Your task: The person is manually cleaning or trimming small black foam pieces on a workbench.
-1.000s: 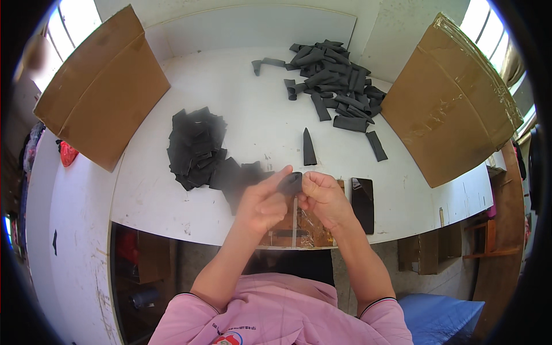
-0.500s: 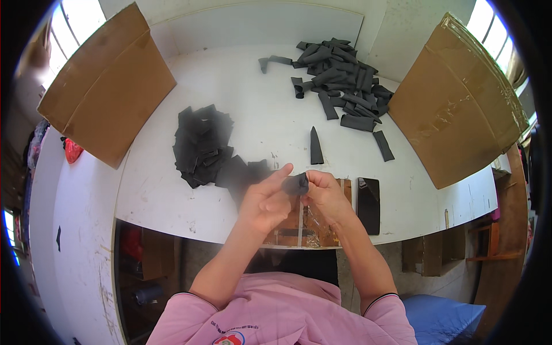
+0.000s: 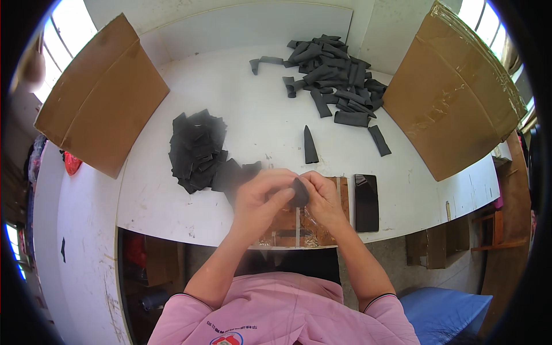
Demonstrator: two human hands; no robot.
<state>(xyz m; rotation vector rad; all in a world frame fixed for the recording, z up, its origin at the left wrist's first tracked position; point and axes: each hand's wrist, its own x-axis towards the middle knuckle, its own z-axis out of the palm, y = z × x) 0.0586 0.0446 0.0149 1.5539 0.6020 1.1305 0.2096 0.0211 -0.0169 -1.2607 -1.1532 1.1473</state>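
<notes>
A small black fabric piece (image 3: pixel 299 194), partly folded, is held between both hands over the near edge of the table. My left hand (image 3: pixel 261 198) pinches its left side with thumb and fingers. On the other side, my right hand (image 3: pixel 323 200) grips it with closed fingertips. Beneath the hands lies a brown taped cardboard piece (image 3: pixel 342 198). Flat black pieces (image 3: pixel 198 150) form a heap to the left, with a few (image 3: pixel 230 171) reaching toward my left hand. One pointed black piece (image 3: pixel 310 145) stands apart just beyond my hands.
A heap of black fabric tubes (image 3: pixel 336 72) lies at the back right, with one stray tube (image 3: pixel 379 141) nearer. A dark phone (image 3: pixel 366 203) rests right of my hands. Large cardboard boxes stand left (image 3: pixel 103 95) and right (image 3: pixel 454 92). A blue bag (image 3: pixel 445 313) is below right.
My left hand, whose fingers were loosely spread with the thumb raised, has closed on the black piece. The piece has turned in my hands. The whole view has shifted slightly.
</notes>
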